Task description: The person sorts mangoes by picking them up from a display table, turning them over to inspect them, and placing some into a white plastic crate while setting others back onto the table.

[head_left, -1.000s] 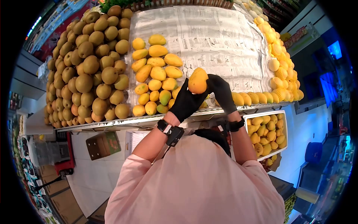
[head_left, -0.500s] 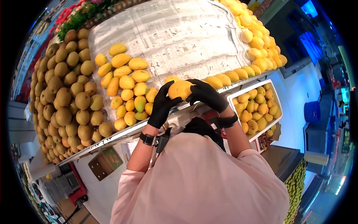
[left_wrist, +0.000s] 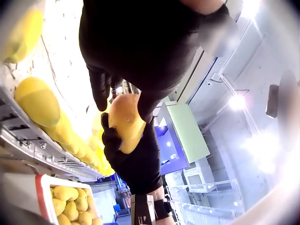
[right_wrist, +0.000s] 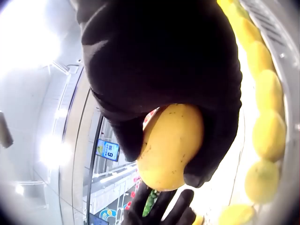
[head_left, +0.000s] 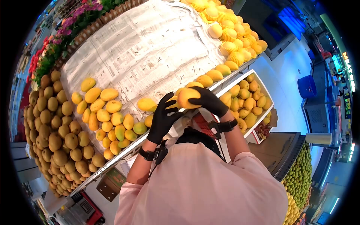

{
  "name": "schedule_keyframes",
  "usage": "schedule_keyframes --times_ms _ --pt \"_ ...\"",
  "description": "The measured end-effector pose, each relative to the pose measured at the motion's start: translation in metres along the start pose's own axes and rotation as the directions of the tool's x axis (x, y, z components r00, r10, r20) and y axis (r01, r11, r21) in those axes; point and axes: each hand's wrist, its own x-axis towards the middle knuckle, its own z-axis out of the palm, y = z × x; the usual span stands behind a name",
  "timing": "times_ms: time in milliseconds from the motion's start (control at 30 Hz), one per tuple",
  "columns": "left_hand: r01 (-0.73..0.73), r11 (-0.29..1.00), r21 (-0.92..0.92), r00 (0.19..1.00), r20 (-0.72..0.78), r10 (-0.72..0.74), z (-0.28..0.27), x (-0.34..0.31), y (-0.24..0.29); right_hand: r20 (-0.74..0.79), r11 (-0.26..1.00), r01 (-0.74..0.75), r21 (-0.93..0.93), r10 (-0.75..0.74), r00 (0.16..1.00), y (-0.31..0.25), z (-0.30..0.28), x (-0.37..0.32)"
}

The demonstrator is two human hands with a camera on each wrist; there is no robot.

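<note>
A yellow mango point(head_left: 188, 98) with an orange blush is held by my black-gloved right hand point(head_left: 209, 102), above the front edge of the fruit stand. In the right wrist view, the thumb and fingers wrap the two sides of this mango point(right_wrist: 169, 147). My left hand point(head_left: 164, 119), also gloved in black, is beside it with fingers spread toward the fruit. Those left fingertips point(right_wrist: 161, 206) show just beyond the mango's far end. Another mango point(head_left: 147, 104) lies on the newspaper close to the left hand.
Rows of mangoes point(head_left: 113, 106) lie left on newspaper point(head_left: 131, 52), beside piled brown round fruit point(head_left: 60, 138). More mangoes point(head_left: 214, 75) line the front edge, below net-wrapped yellow fruit point(head_left: 228, 35). A white box point(head_left: 270, 108) of mangoes stands right, below the stand's edge.
The head view has turned and shifted rightward along the stand. Both hands gripped the mango half a second ago; now the left fingers have opened away from it and the right hand holds it.
</note>
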Motion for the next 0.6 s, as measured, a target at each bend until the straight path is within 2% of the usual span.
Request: schedule_keyframes --times_ms 33,67,100,133,167,233,300,367,400,500,600 --pt "0.030 0.999 -0.019 1.000 -0.002 -0.030 0.002 0.005 0.001 -0.049 0.996 0.024 -0.088 -0.028 0.998 0.005 -0.019 0.001" --pt "0.042 0.999 -0.009 0.999 -0.013 -0.043 0.001 0.009 0.001 -0.080 0.988 -0.023 -0.154 0.010 0.997 0.004 -0.043 0.005" --pt "0.050 0.998 -0.048 0.998 -0.025 -0.051 0.000 0.013 0.003 -0.198 0.991 -0.042 -0.124 0.017 0.980 0.001 -0.062 0.005" --pt "0.053 0.998 -0.026 0.998 -0.043 -0.054 -0.003 0.016 0.001 -0.211 0.998 -0.043 0.046 0.051 0.976 0.000 -0.084 0.009" --pt "0.055 0.998 -0.003 0.997 -0.062 -0.055 -0.006 0.019 -0.001 -0.315 0.996 -0.084 -0.035 0.069 0.947 0.000 -0.103 0.013" --pt "0.071 0.997 -0.026 0.991 -0.108 -0.074 -0.011 0.023 -0.004 -0.409 0.991 -0.091 0.101 0.124 0.904 0.018 -0.149 0.027" --pt "0.066 0.996 -0.064 0.988 -0.137 -0.074 -0.013 0.027 -0.008 -0.495 0.968 -0.251 -0.001 0.217 0.841 0.047 -0.198 0.042" --pt "0.068 0.994 -0.083 0.984 -0.160 -0.081 -0.011 0.029 -0.012 -0.514 0.963 -0.271 0.017 0.241 0.823 0.060 -0.230 0.058" --pt "0.071 0.993 -0.093 0.981 -0.172 -0.086 -0.010 0.030 -0.013 -0.525 0.947 -0.316 -0.048 0.245 0.815 0.079 -0.248 0.068" --pt "0.070 0.994 -0.082 0.979 -0.186 -0.085 -0.005 0.031 -0.016 -0.516 0.828 -0.465 -0.314 0.262 0.816 0.088 -0.266 0.090" --pt "0.076 0.993 -0.087 0.972 -0.217 -0.093 -0.005 0.031 -0.018 -0.576 0.760 -0.391 -0.520 0.026 0.817 0.148 -0.272 0.115"
